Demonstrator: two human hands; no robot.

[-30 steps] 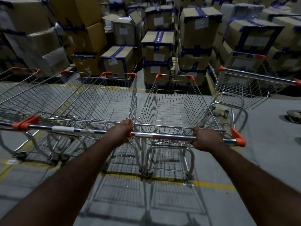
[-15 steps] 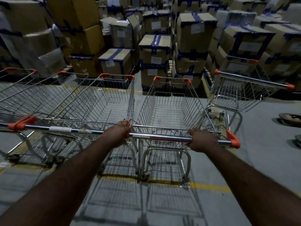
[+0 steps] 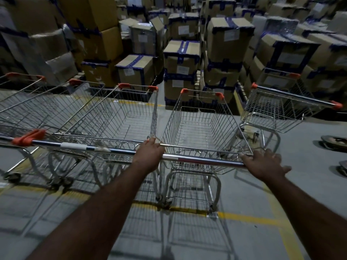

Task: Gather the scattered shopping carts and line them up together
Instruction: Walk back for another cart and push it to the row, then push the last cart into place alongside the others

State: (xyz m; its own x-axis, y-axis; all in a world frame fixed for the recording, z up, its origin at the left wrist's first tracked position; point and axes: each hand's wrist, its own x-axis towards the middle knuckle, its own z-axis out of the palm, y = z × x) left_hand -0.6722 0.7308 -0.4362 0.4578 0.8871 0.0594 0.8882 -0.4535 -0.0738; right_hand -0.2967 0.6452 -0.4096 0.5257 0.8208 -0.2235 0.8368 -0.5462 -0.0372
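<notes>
Standing on the grey floor (image 3: pixel 309 184), the centre cart (image 3: pixel 197 128) faces basket-forward, directly ahead of the person. Its wheels rest at a yellow line (image 3: pixel 244 216) painted across the floor.

- Left grip (image 3: pixel 150 156): fingers clamped round the left end of the centre cart's handle bar (image 3: pixel 202 160), just beside the handle of the neighbouring cart (image 3: pixel 116 117).
- Right grip (image 3: pixel 262 164): fingers apart and spread, lying over the right end of the same handle bar; not clamped.

The neighbouring cart stands parallel on the left, with its basket wall close to the centre cart at the near corner. Further carts (image 3: pixel 28 102) continue the row to the left, all pointing the same way. One stray cart (image 3: pixel 277 109) stands apart at the right, turned at an angle to the row.

Taped cardboard boxes (image 3: pixel 225 40) are stacked behind all the carts. A dark round object (image 3: pixel 336 143) lies on the floor at the far right; what it is cannot be told.
</notes>
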